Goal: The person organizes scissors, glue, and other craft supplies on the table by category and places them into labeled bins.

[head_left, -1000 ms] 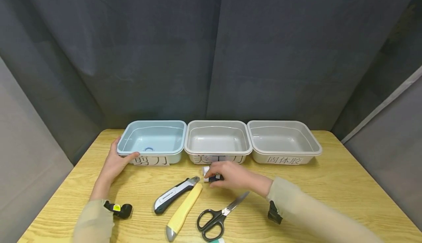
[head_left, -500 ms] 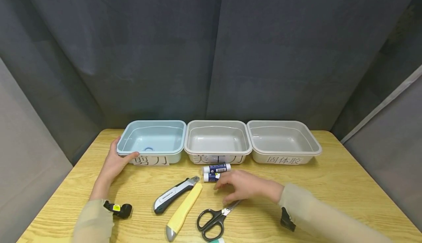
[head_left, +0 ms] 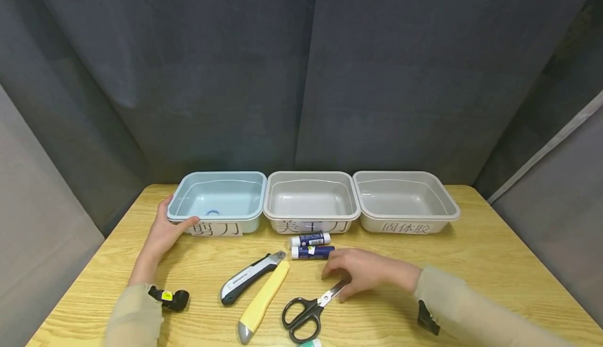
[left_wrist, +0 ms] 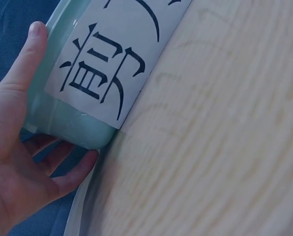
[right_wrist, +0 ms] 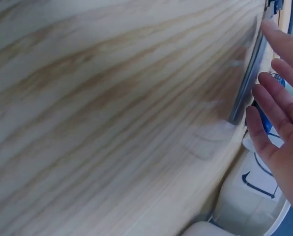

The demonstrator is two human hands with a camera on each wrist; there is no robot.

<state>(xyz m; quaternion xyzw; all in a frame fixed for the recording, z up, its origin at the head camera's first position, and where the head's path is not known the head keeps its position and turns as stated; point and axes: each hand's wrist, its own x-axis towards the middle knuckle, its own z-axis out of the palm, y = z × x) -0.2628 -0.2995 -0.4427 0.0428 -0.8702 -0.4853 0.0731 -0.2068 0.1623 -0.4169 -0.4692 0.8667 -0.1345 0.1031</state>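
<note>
My left hand (head_left: 162,234) holds the left front corner of a light blue plastic bin (head_left: 254,225), thumb along its front rim. In the left wrist view the other fingers of that hand (left_wrist: 18,162) bend round the end of the bin (left_wrist: 70,118). My right hand (head_left: 365,271) hovers at the blade end of black-handled scissors (head_left: 308,315), hiding the tip. The right wrist view shows its loosely bent fingers (right_wrist: 279,105) beside the blade (right_wrist: 247,81), apparently without a grip. Just behind it lie two glue sticks (head_left: 311,239), side by side.
A white and black utility knife (head_left: 247,279) and a yellow one (head_left: 264,302) lie left of the scissors. Two grey bins, a middle one (head_left: 313,218) and a right one (head_left: 410,218), adjoin the blue bin. A green-and-white object (head_left: 311,343) is cut off at the bottom edge.
My right hand has left the glue sticks and moved right and toward me, to the scissors blade. Both glue sticks now show uncovered. The left hand stays on the blue bin.
</note>
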